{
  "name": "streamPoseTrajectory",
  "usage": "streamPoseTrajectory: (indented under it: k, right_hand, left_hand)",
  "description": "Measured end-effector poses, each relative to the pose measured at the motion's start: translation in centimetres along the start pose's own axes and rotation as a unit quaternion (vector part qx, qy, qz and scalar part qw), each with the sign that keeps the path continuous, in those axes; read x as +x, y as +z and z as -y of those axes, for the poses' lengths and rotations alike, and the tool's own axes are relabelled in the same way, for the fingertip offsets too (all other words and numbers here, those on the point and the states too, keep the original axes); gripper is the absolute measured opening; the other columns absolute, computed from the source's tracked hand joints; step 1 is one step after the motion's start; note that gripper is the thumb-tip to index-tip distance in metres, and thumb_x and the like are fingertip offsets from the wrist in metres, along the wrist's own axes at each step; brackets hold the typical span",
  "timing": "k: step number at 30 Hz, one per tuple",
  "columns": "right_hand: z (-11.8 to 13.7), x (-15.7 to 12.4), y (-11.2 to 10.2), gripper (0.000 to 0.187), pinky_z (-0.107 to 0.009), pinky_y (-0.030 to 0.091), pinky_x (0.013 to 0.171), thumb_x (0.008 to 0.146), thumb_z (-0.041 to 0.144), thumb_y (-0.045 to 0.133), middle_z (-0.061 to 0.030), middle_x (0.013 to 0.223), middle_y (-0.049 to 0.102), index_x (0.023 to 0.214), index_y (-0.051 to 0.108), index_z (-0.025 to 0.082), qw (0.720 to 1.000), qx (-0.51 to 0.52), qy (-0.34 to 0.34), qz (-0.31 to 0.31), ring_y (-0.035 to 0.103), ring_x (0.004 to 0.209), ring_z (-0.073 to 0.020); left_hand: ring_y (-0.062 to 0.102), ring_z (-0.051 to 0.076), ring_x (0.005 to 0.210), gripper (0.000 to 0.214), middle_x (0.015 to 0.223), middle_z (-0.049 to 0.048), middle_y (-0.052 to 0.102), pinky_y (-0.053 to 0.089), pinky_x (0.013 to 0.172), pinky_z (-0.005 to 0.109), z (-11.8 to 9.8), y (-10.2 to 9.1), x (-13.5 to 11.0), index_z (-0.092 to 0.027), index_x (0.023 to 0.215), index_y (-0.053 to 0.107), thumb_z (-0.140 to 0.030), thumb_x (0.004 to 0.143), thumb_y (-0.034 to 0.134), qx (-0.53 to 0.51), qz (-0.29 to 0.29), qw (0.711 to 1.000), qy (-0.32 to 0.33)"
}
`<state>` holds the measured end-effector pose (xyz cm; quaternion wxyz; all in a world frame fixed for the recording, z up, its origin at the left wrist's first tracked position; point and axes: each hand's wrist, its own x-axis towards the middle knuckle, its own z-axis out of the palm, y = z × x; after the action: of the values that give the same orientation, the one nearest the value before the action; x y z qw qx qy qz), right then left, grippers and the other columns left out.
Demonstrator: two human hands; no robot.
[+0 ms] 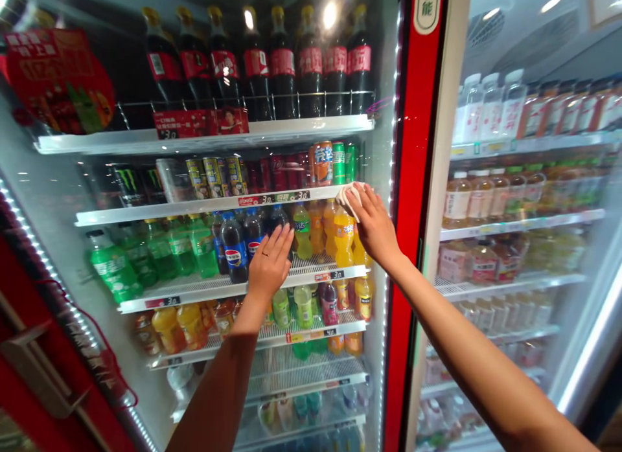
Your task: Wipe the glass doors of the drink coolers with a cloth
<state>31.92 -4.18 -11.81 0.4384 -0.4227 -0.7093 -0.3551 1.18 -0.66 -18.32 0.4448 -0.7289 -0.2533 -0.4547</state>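
My left hand [269, 263] lies flat with its fingers together on the glass door [63, 199] of a drinks fridge, over the shelf of cola and green soda bottles. My right hand [375, 226] presses a small white cloth [348, 194] against the same glass near its right edge, at the level of the can shelf. The cloth shows only above the fingers. Behind the glass stand dark cola bottles [272, 60] on top, cans [272, 173] below, then green, orange and yellow bottles.
A red door frame [413, 199] runs upright just right of my right hand. Beyond it a second glass-door fridge [525, 199] holds rows of pale and amber bottles. A red panel with a light strip lies at the lower left [53, 348].
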Motion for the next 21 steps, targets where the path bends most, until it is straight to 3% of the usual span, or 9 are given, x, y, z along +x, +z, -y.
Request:
streamPoseTrajectory:
  k: [5,10,15,21]
  right_hand:
    - [1.0,2.4,0.7,0.096,-0.063,0.032,0.136,0.098,-0.001,0.043,0.0012,0.182,0.028,0.175,0.005,0.043,0.999,0.027,-0.019,0.001,0.017,0.17,-0.0277]
    - [0.8,0.1,0.4,0.083,-0.059,0.037,0.133,0.104,0.003,0.038,0.0011,0.178,0.036,0.174,0.015,0.043,0.996,0.034,-0.069,0.035,0.025,0.168,-0.0233]
    - [-1.9,-1.6,-0.9,0.084,-0.056,0.038,0.133,0.102,-0.001,0.04,0.0,0.176,0.039,0.173,0.024,0.04,0.997,0.001,-0.072,0.033,0.031,0.166,-0.0228]
    - [-2.3,1.1,-1.1,0.087,-0.061,0.035,0.134,0.101,0.001,0.044,-0.0002,0.179,0.034,0.175,0.017,0.039,0.999,0.013,-0.045,-0.002,0.024,0.169,-0.0251]
  left_hand:
    - [0.042,0.022,0.16,0.087,0.168,0.0089,0.047,0.023,0.139,0.039,-0.9,0.0,0.1,-0.019,0.176,0.013,-0.007,0.098,0.051,0.016,-0.006,1.0,-0.018]
    - [0.041,0.022,0.161,0.087,0.17,0.0094,0.044,0.021,0.139,0.038,-3.3,0.6,0.8,-0.018,0.176,0.014,-0.008,0.099,0.052,0.015,-0.013,0.998,-0.06]
    - [0.045,0.02,0.159,0.087,0.168,0.008,0.048,0.02,0.139,0.037,-6.4,1.6,3.3,-0.017,0.176,0.015,-0.007,0.097,0.051,-0.005,-0.018,1.0,-0.015]
    - [0.047,0.02,0.158,0.087,0.166,0.0094,0.052,0.024,0.137,0.037,-9.5,3.5,6.1,-0.013,0.175,0.016,-0.007,0.096,0.049,-0.026,-0.008,1.0,0.005]
